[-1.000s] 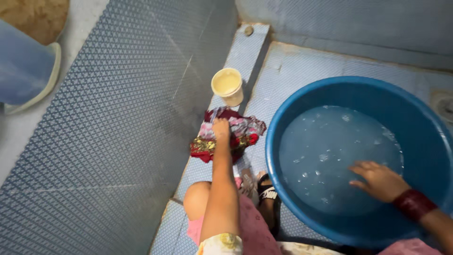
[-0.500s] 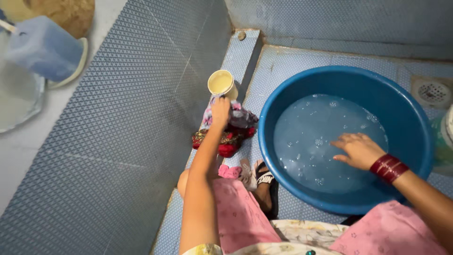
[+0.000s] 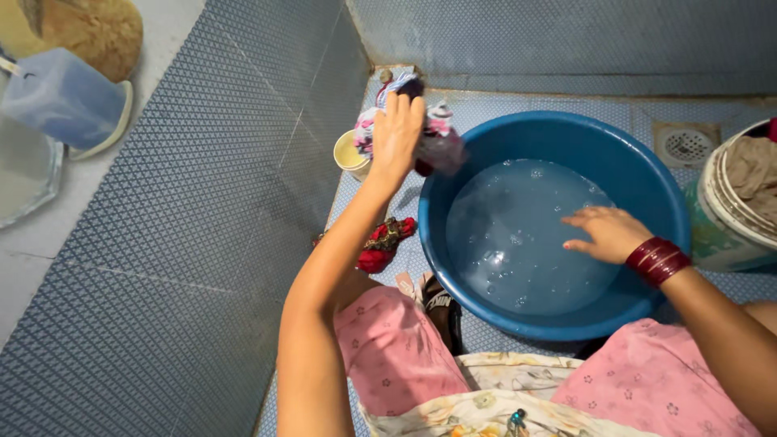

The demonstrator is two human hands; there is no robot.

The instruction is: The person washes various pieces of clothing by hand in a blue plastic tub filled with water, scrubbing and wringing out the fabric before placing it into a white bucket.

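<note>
My left hand (image 3: 396, 133) grips a patterned pink, white and dark cloth (image 3: 439, 139) and holds it raised beside the left rim of a blue plastic tub (image 3: 453, 283). The tub holds soapy water (image 3: 518, 243). My right hand (image 3: 609, 233), with red bangles at the wrist, hovers flat over the water, fingers apart and holding nothing. A red and gold cloth (image 3: 382, 245) lies on the tiled floor left of the tub.
A cream cup (image 3: 350, 154) stands on the floor behind the raised cloth. A bucket with brown laundry (image 3: 740, 202) sits at the right edge, near a floor drain (image 3: 684, 146). A tiled wall (image 3: 186, 243) rises on the left. A sandal (image 3: 441, 306) is under the tub's near rim.
My left hand has lifted the patterned cloth off the floor pile and carried it up toward the tub's rim. The red cloth stayed on the floor. My right hand stayed over the water.
</note>
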